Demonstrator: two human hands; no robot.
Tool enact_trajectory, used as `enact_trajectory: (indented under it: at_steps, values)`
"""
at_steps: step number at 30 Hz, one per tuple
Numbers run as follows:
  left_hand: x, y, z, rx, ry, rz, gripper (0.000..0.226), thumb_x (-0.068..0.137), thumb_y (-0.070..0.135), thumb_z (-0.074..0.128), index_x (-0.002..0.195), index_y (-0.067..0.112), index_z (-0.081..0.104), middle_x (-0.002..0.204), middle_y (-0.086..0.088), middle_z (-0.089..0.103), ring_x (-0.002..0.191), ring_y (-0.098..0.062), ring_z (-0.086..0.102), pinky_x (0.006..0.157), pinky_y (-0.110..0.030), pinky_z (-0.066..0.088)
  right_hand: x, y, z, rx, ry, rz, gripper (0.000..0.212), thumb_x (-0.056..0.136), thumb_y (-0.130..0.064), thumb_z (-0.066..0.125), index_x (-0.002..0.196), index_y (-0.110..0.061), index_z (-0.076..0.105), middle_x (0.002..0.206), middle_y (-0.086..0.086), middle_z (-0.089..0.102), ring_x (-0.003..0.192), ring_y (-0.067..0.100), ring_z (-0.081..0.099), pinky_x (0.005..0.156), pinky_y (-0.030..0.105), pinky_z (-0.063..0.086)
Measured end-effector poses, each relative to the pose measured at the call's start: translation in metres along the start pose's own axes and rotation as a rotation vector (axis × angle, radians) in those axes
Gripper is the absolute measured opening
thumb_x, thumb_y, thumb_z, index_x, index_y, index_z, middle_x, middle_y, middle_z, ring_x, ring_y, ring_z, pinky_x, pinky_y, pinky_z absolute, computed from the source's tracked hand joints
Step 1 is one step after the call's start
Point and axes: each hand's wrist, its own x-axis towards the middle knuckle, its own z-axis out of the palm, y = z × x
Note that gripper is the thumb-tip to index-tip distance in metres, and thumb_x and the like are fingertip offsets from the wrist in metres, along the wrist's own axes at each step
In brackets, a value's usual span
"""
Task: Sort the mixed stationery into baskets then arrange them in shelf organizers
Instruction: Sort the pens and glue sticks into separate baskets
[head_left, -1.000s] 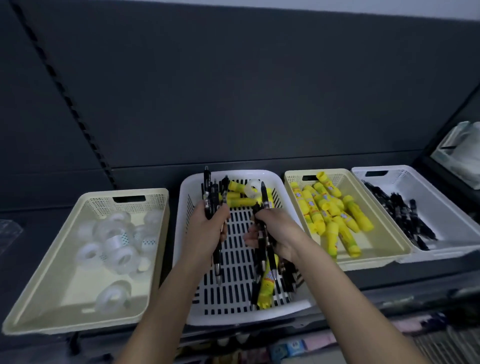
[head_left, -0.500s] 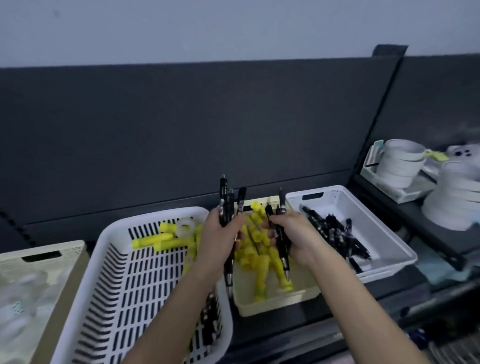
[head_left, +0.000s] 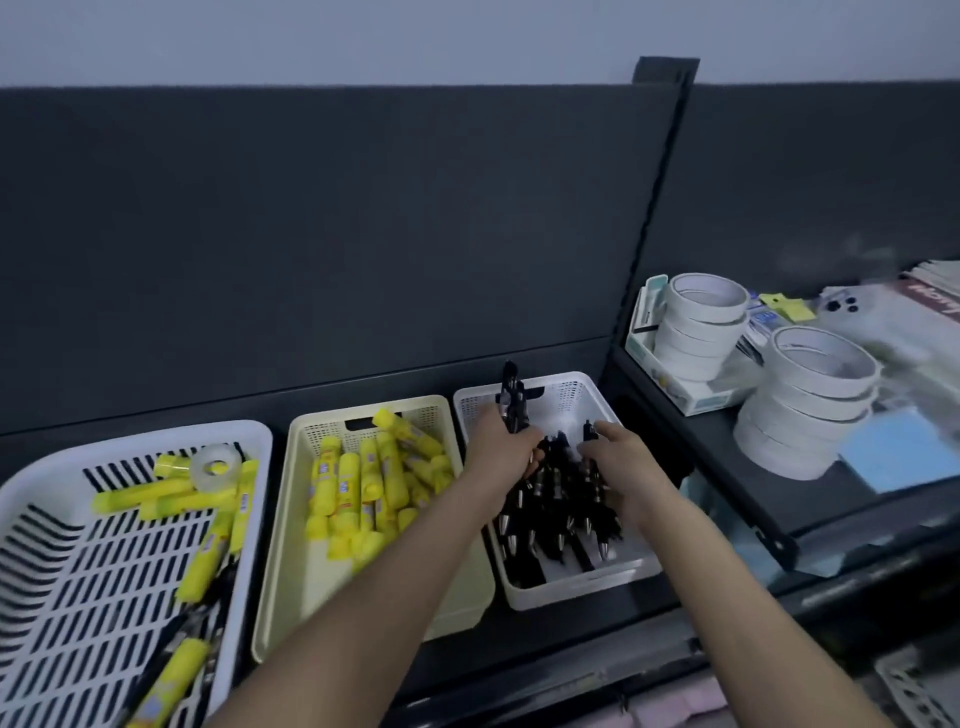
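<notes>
Shelf (head_left: 727, 467): dark, with a dark back panel; three baskets stand in a row on the lower level.
Slotted white basket (head_left: 31, 499): leftmost and largest; holds several yellow glue sticks (head_left: 208, 551), one clear tape roll (head_left: 215, 467) lying on them, and some dark pens near the front, too blurred to count.
Cream basket (head_left: 322, 597): middle; a heap of yellow glue sticks (head_left: 363, 483), more than ten, their labels too small to read.
Small white basket (head_left: 571, 582): rightmost of the row; black pens (head_left: 550, 509) piled inside, silver tips toward the camera, roughly a dozen.
Masking tape stacks (head_left: 810, 400): two stacks on the raised shelf to the right, about five rolls each.
Writing: red print on a paper at the far right edge, cut off and unreadable.
Left hand (head_left: 501, 457): over the small white basket, fingers clenched round a bunch of black pens (head_left: 511, 400) that stick up above the fist.
Right hand (head_left: 621, 462): over the same basket, fingers curled on a few black pens among the pile, one pen end showing above the thumb.
</notes>
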Motion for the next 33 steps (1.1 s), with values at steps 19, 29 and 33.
enact_trajectory:
  at_steps: [19,29,33]
  values:
    - [0.013,0.004,-0.035,0.232,0.172,0.11,0.037,0.084,0.022,0.066,0.119,0.016,0.057,0.109,0.001,0.063,0.094,-0.015,0.062,0.08,-0.029,0.048,0.002,-0.027,0.034,-0.184,-0.017,-0.293,0.033,0.087,-0.008,0.056,0.119,-0.011,0.06,0.11,-0.001,0.063,0.099,0.015,0.059,0.093,0.036,0.05]
    - [-0.02,0.001,-0.176,0.521,0.212,0.303,0.027,0.081,0.027,0.072,0.106,0.019,0.067,0.097,0.008,0.066,0.09,-0.006,0.06,0.073,-0.01,0.044,-0.04,-0.032,0.131,-0.424,-0.244,-0.418,0.012,0.086,-0.008,0.058,0.083,-0.011,0.07,0.082,0.002,0.07,0.077,0.022,0.069,0.076,0.038,0.054]
    - [-0.032,-0.014,-0.241,0.647,0.249,0.276,0.027,0.084,0.029,0.07,0.107,0.017,0.064,0.098,0.001,0.064,0.092,-0.014,0.059,0.077,-0.024,0.045,-0.062,-0.026,0.184,-0.435,-0.291,-0.426,0.015,0.088,-0.008,0.057,0.088,-0.015,0.07,0.085,0.007,0.071,0.077,0.021,0.07,0.076,0.04,0.056]
